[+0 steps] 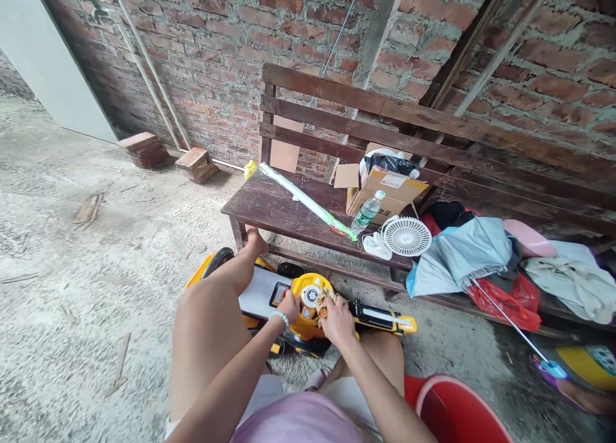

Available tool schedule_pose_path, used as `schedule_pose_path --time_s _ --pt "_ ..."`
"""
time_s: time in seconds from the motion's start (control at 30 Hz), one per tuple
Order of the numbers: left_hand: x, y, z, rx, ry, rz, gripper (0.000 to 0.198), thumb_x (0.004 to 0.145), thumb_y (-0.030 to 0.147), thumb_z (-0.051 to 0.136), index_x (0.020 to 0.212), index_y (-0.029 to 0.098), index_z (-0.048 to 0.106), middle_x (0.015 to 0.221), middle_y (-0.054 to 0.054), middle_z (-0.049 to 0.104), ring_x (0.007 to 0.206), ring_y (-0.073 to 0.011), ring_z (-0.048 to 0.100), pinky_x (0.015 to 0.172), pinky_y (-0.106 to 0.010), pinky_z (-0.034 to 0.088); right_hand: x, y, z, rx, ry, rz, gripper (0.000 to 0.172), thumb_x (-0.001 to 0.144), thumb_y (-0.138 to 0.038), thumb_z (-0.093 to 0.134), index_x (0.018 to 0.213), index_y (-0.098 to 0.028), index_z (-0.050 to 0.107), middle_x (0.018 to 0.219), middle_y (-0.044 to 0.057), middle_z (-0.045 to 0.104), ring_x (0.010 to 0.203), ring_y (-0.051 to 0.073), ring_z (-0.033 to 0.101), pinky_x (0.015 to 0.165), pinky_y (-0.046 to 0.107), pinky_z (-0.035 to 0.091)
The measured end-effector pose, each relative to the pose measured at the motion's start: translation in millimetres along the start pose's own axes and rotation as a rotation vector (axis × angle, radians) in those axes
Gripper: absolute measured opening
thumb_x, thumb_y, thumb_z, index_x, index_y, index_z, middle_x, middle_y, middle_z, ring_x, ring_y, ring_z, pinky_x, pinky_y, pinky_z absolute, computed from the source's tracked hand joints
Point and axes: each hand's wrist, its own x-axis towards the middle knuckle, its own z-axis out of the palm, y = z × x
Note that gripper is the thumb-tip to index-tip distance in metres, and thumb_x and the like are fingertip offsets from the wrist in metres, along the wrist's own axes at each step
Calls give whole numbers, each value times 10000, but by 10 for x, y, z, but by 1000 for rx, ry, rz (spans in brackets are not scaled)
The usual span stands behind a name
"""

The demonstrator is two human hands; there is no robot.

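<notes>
1. Head view: yellow toy vehicle (262,292) lies on the concrete floor (72,289) between the person's knees, just in front of the wooden bench (274,212)
2. Its long axis runs left to right across the frame, roughly parallel to the bench's front edge, with the right end slightly nearer the camera. Can't tell which end is the front
3. Round yellow wheel (310,294) sits mid-body, face up toward the camera
4. Left hand (289,307): fingers curled against the wheel's left rim; can't tell if it actually clamps
5. Right hand (338,322): closed on a tan rag (324,300), pressed to the wheel's right side
6. Around it: left foot (255,241) is braced on the bench corner, so the leg crosses over the vehicle's left end. Red tub (457,411) sits near the right knee
7. On the bench: long white-green tube (308,202) lying diagonally, water bottle (366,212), open cardboard box (389,192), small white fan (407,236), grey umbrella (462,253) and a red bag (505,302). Bricks (197,164) lie by the wall, well apart
8. Look: yellow shell, white side panel, black trim and a white hub on the wheel. The right end narrows to a black-yellow bar with a white stripe
</notes>
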Motion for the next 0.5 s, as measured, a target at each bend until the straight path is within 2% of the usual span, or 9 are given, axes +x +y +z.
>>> schedule_pose_path --time_s 0.1,0.2,0.27,0.4,0.5 --pt "-36 -15 -40 -18 -10 -11 141 1069 358 497 1120 231 531 811 -9 647 867 -234 718 901 -370 586 -269 -74 139 -14 -5 -44 536 898 -270 713 1430 -239 655 1422 188 580 1266 354 604 983 391 522" --pt "-104 -68 -58 -72 -48 -23 173 1073 401 499 1095 235 541 815 -4 665 777 -192 713 815 -313 590 -348 -102 125 40 -38 -105 457 892 -274 726 1349 -258 709 1400 157 607 1234 323 630 1000 372 514" --pt "-163 -118 -42 -115 -75 -47 211 1078 428 480 1081 228 547 782 -11 680 725 -182 711 760 -298 587 -255 -84 17 86 -21 -124 469 898 -285 719 1367 -276 711 1474 140 587 1283 318 613 1022 370 507" --pt "-254 -188 14 -216 -75 -94 205 1055 427 516 1032 227 556 783 -24 710 759 -167 723 754 -270 574 171 -156 -284 88 83 -90 545 941 -328 672 1483 -274 653 1741 89 367 1419 335 520 1084 399 486" --pt "-286 -174 4 -310 -88 -113 166 994 393 595 1026 233 563 818 -10 713 774 -154 729 769 -267 574 389 -408 -376 49 -9 -169 507 967 -381 650 1450 -227 680 1704 111 431 1350 329 581 1066 406 504"
